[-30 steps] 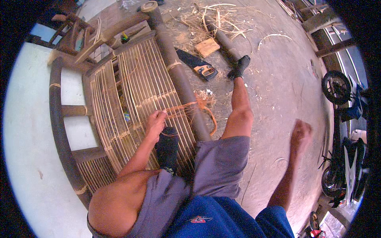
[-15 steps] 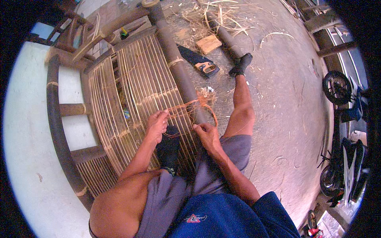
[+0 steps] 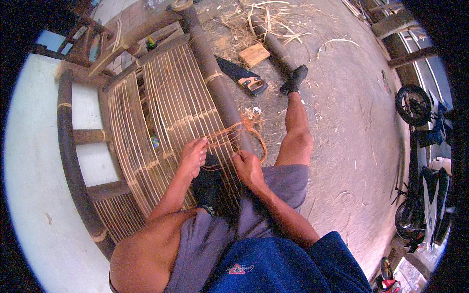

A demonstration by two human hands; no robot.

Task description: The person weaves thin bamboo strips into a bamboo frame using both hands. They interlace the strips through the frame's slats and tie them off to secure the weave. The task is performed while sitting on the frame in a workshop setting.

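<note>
A tangled bundle of thin orange strands (image 3: 225,131) stretches from my left hand (image 3: 194,155) across the dark bamboo pole (image 3: 215,83) at the bench's edge. On the pole's far side the bundle bunches up and hangs in a loop. My left hand is closed on the strands' near end, above the slats. Beside the pole, my right hand (image 3: 248,168) is pinched, seemingly on one thin orange strand; its fingertips are partly hidden. Beneath both hands lies the bamboo bench (image 3: 183,105), its seat made of narrow pale slats.
A handsaw (image 3: 246,78) with an orange and black handle lies on the concrete floor near a wood block (image 3: 254,54). Beyond are a loose bamboo pole (image 3: 273,44) and scattered shavings (image 3: 288,29). A motorcycle (image 3: 430,205) stands at the far right.
My right hand has moved slightly left, closer to the pole and my left hand. The left hand stays closed on the strands, nearly in place. The view has shifted a little.
</note>
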